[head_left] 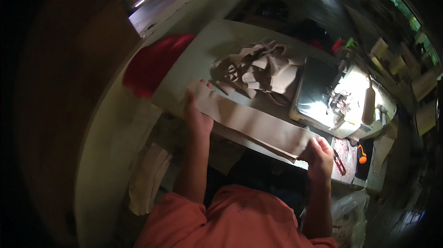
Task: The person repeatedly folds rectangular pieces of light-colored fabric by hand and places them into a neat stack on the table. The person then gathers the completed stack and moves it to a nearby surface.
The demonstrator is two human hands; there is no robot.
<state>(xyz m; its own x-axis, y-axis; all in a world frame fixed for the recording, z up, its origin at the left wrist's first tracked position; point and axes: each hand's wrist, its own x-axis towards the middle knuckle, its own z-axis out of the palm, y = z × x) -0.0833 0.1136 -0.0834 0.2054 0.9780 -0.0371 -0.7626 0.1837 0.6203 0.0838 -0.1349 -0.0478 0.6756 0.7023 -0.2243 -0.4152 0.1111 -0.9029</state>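
Note:
A long beige fabric strip [254,122] is stretched between my two hands above the near edge of the table. My left hand [199,116] is closed on its far-left end, with the fingertips showing past the upper edge. At the other end, my right hand [320,156] pinches the strip between thumb and fingers. The strip sags slightly, and a second layer or edge shows beneath it. Behind it lies a loose heap of beige fabric pieces [251,73]. To the right of the strip stands a sewing machine [318,88] under a bright light.
Red cloth [159,65] lies at the table's left. Thread snips [339,162] and an orange-handled tool [362,154] rest right of my right hand. Stacked beige strips [148,181] hang low at left. Thread cones [338,45] stand behind the machine. A clear plastic bag [353,211] is at lower right.

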